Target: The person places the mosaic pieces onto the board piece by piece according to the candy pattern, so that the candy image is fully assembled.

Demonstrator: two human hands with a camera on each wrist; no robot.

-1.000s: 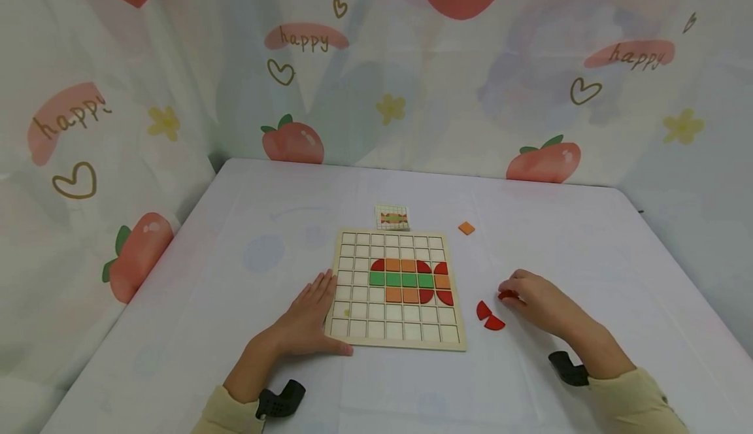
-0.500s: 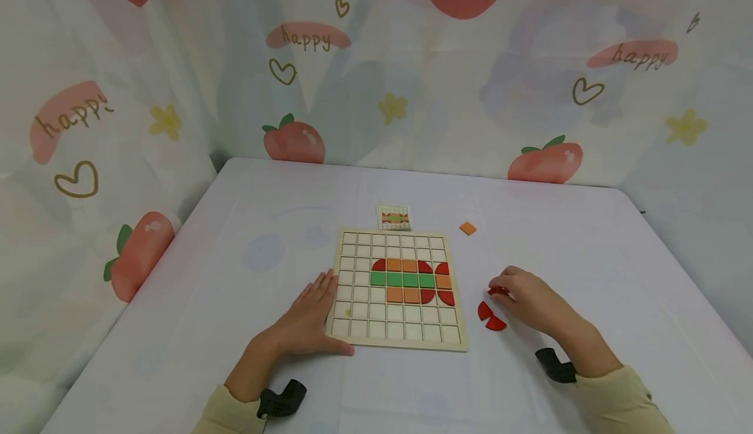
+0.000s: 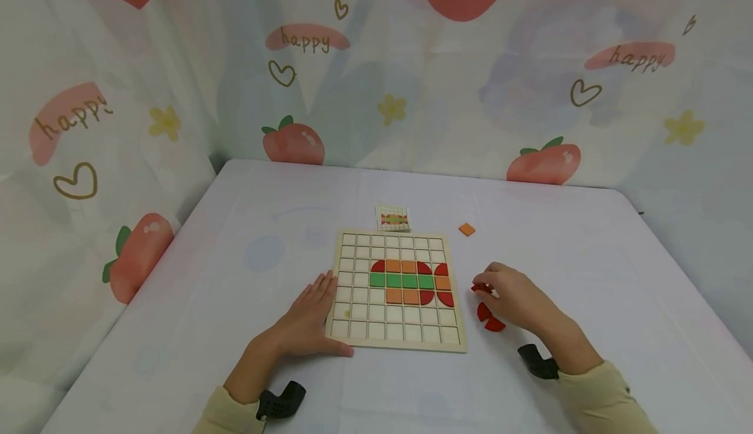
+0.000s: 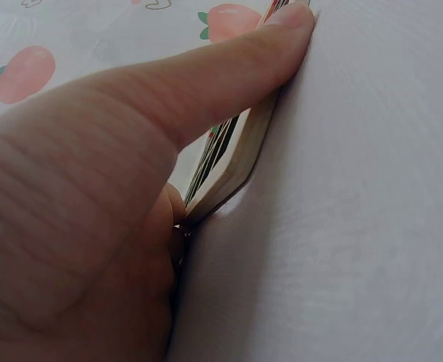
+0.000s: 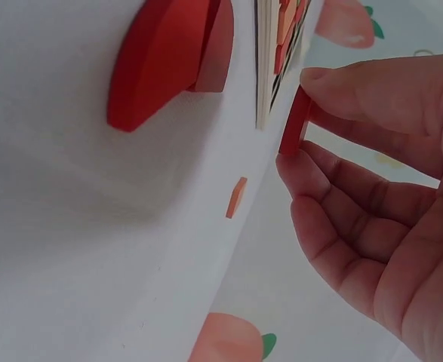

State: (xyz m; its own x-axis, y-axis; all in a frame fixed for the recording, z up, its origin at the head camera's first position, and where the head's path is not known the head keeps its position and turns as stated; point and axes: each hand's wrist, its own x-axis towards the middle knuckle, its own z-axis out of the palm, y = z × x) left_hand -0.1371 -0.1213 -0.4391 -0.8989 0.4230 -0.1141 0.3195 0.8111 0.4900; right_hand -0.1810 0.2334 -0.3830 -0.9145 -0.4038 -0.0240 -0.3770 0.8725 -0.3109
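Note:
A wooden grid board [image 3: 388,333] lies mid-table, bearing orange and green squares with red quarter-circles in several cells. Along its left edge my left hand [image 3: 302,319] rests with straight fingers, the thumb at the near corner. In the left wrist view that thumb [image 4: 229,79] lies along the board's side. My right hand [image 3: 518,297], just right of the board, pinches a red quarter-circle tile [image 5: 295,124] between thumb and fingertips, raised off the table. Beneath it are two loose red quarter-circle tiles [image 3: 495,324], partly covered by the hand in the head view.
Behind the board stands a small pattern card [image 3: 392,217] with a candy-like design. One orange square tile [image 3: 467,229] lies beyond the board's right far corner. A printed curtain [image 3: 447,94] rises behind the white table [image 3: 282,218].
My right hand, gripping the red quarter-circle tile, has moved left toward the board, passing over the loose red tiles. The left hand and board have stayed put.

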